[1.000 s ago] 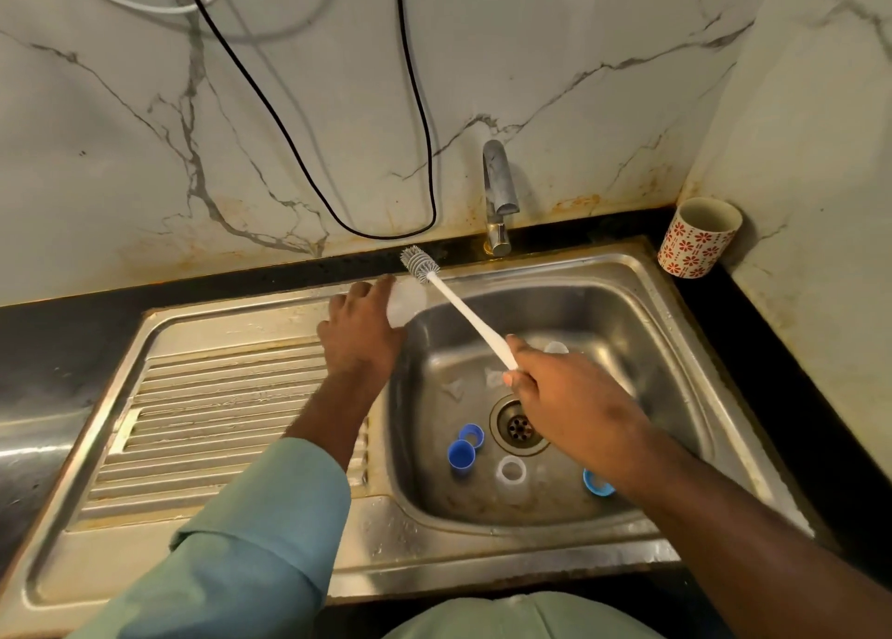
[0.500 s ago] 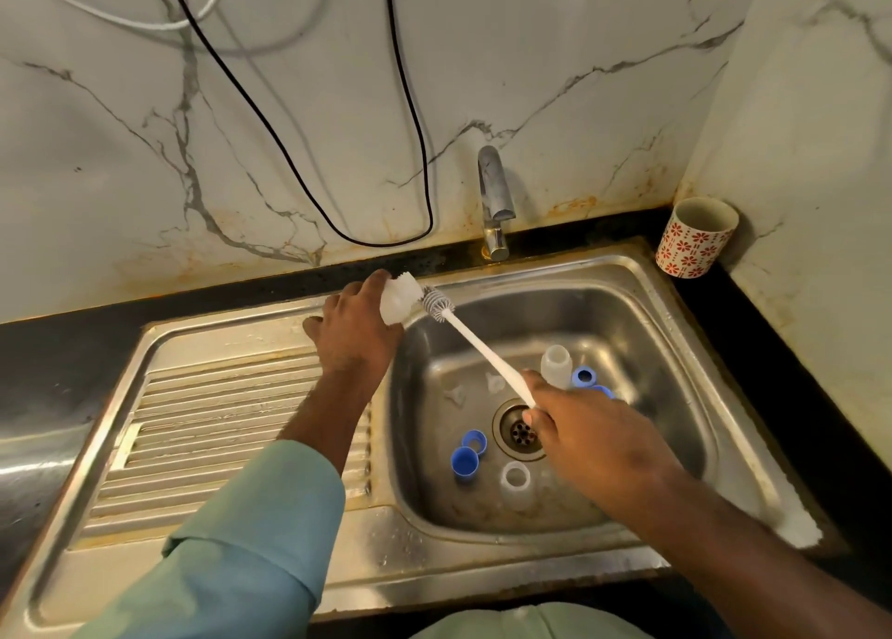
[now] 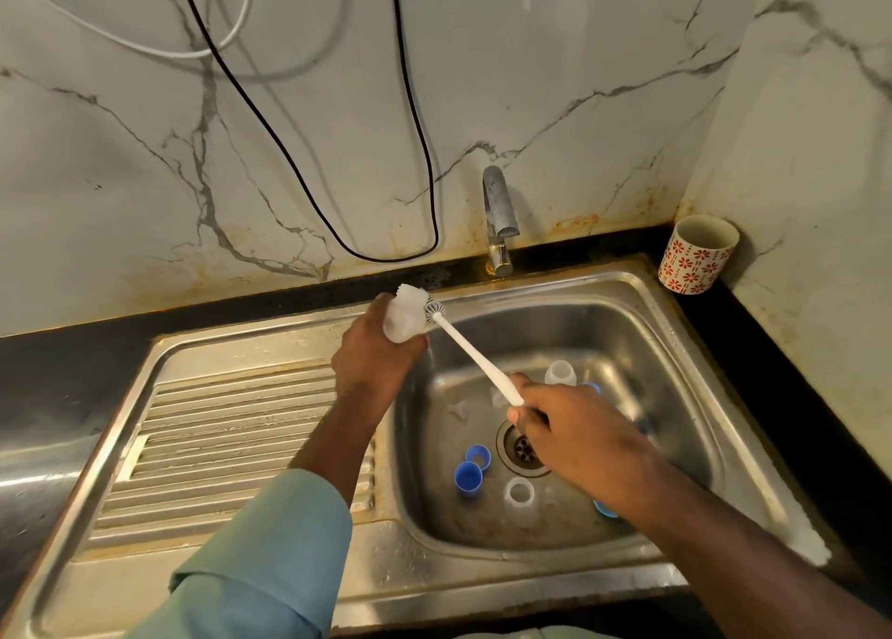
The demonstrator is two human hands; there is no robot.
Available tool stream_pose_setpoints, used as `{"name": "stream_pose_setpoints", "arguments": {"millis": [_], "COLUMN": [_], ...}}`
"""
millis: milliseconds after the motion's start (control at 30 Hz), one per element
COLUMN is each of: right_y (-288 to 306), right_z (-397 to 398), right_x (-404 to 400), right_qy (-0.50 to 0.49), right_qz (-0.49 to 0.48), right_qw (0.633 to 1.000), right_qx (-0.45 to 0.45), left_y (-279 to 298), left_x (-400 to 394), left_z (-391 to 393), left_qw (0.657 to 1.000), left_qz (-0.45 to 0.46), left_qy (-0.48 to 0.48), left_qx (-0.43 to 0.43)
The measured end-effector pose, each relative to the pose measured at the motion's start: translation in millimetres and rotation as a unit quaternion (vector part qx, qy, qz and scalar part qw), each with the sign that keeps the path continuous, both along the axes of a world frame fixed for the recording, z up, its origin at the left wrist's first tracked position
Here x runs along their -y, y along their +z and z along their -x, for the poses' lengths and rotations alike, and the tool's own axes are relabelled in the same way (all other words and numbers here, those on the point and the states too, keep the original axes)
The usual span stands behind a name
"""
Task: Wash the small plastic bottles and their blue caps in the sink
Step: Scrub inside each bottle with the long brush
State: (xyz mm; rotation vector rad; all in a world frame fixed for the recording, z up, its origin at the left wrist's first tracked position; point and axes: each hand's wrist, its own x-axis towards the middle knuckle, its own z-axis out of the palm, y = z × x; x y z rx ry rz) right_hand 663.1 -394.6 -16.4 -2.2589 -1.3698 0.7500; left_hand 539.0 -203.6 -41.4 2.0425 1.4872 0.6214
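My left hand (image 3: 374, 354) grips a small translucent plastic bottle (image 3: 405, 315) above the back left rim of the sink basin (image 3: 675, 349). My right hand (image 3: 574, 436) holds the white handle of a bottle brush (image 3: 475, 356), whose bristle head touches the bottle's right side near its mouth. On the basin floor lie two blue caps (image 3: 470, 477) left of the drain, an upright clear bottle (image 3: 520, 498) in front of it and another bottle (image 3: 560, 373) at the back. More blue caps (image 3: 603, 508) are partly hidden by my right arm.
The tap (image 3: 499, 223) stands behind the basin and no water shows. A ribbed steel drainboard (image 3: 231, 445) lies to the left. A red-flowered cup (image 3: 697, 255) sits in the back right corner of the black counter. A black cable (image 3: 338, 204) hangs on the marble wall.
My left hand lifted and tilted the bottle. My right hand drew the brush down from above the bottle, so its head now meets the bottle's side.
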Motion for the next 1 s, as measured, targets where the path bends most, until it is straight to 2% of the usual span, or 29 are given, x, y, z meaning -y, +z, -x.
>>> {"name": "stream_pose_setpoints", "arguments": {"millis": [100,200,233,333,467,567,633,700,767,867,1000], "right_y": [-3,-7,-9,-13,-20,-27,-27,-25,-23,-22,-18], "right_z": [-5,-13,-17,-23,-30,-32,-26,-14,1,9,7], "right_x": [0,3,5,15,32,41,42,37,27,11,14], "right_qy": [-0.005,-0.019,-0.021,-0.012,-0.028,-0.033,-0.015,0.010,0.025,0.011,0.059], "right_qz": [-0.017,-0.041,-0.058,-0.107,-0.168,-0.194,-0.187,-0.185,-0.169,-0.154,-0.100], "right_qw": [1.000,0.999,0.998,0.992,0.976,0.968,0.974,0.975,0.974,0.974,0.985], "right_qx": [0.004,-0.009,-0.021,-0.063,-0.135,-0.156,-0.125,-0.123,-0.147,-0.167,-0.128], "left_y": [0,-6,-6,-6,-8,-12,-16,-16,-13,-5,3], "left_x": [10,20,20,12,-2,-8,-12,-11,-5,5,-10], "left_z": [-1,-3,-1,9,16,18,19,13,4,-7,-3], "left_qw": [0.995,0.969,0.944,0.831,0.765,0.708,0.710,0.721,0.717,0.726,0.708], "left_qz": [0.042,0.161,0.224,0.396,0.437,0.444,0.423,0.406,0.384,0.360,0.324], "left_qy": [-0.051,-0.097,-0.085,-0.073,-0.080,0.011,0.071,0.074,0.067,0.066,0.150], "left_qx": [0.069,0.162,0.226,0.383,0.467,0.549,0.559,0.557,0.577,0.582,0.609]}}
